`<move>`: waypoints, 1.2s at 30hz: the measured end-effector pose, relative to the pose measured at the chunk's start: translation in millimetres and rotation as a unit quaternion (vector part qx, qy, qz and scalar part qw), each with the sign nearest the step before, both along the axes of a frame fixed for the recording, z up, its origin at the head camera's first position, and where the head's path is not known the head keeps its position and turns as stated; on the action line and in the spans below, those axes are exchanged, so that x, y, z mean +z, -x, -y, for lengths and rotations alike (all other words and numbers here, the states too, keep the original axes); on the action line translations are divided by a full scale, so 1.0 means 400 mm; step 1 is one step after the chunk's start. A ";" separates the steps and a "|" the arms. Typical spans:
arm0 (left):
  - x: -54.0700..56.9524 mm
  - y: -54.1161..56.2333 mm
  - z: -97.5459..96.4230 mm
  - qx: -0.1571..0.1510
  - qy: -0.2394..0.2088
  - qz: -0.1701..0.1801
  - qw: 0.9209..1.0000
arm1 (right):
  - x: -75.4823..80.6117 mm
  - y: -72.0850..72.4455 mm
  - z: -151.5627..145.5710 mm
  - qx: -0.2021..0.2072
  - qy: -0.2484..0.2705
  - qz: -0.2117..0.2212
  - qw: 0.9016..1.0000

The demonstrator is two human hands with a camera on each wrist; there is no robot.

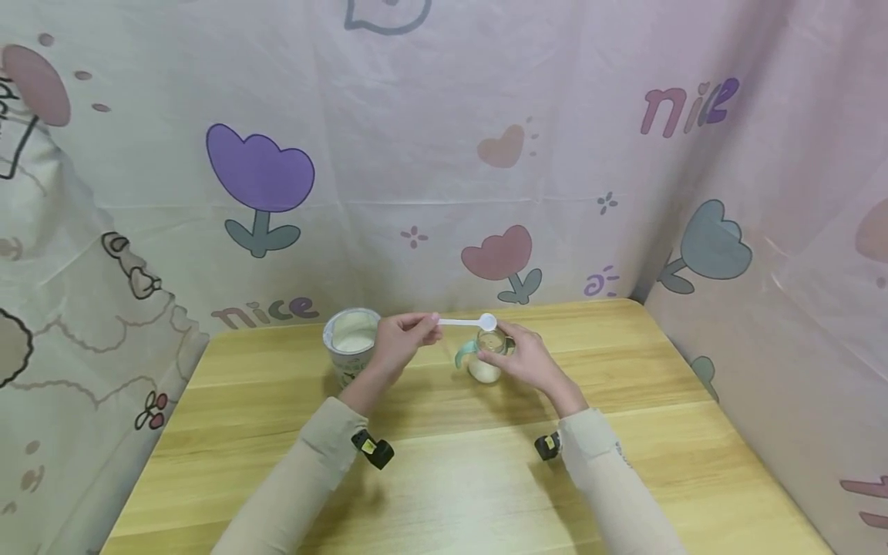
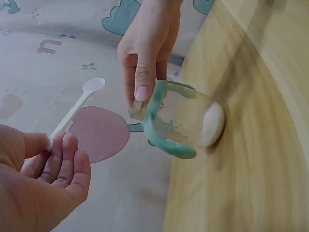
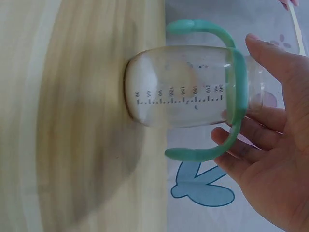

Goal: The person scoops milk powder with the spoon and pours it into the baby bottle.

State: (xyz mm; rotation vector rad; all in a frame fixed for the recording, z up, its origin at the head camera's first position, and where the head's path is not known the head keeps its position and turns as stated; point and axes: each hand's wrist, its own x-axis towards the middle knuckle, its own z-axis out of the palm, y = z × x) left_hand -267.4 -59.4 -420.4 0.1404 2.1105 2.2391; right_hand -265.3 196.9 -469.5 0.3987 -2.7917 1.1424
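Note:
A white measuring scoop (image 1: 461,322) is pinched by its handle end between the thumb and fingers of my left hand (image 1: 402,343). Its round bowl (image 2: 94,85) reaches over the mouth of a clear baby bottle (image 3: 178,87). The bottle stands upright on the table, with green side handles (image 2: 166,145), measuring marks and whitish powder at its bottom. My right hand (image 1: 523,356) holds the bottle around its neck, thumb on one side and fingers on the other. Beside my left hand, partly hidden by it, is an open can (image 1: 350,358) of pale powder.
The wooden table (image 1: 444,478) runs back to a patterned cloth (image 1: 388,154) that hangs behind it and along the sides. Each sleeve cuff carries a small black camera, such as the left one (image 1: 372,449).

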 end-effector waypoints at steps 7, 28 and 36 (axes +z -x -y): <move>0.020 -0.003 0.028 0.019 0.012 -0.004 1.000 | 0.023 0.005 0.017 0.007 -0.020 0.005 1.000; 0.062 -0.023 0.160 0.071 0.067 0.014 0.995 | 0.092 0.031 0.129 0.078 -0.027 -0.016 0.996; 0.071 -0.029 0.218 0.095 0.069 0.010 0.993 | 0.114 0.034 0.179 0.086 -0.031 -0.002 0.996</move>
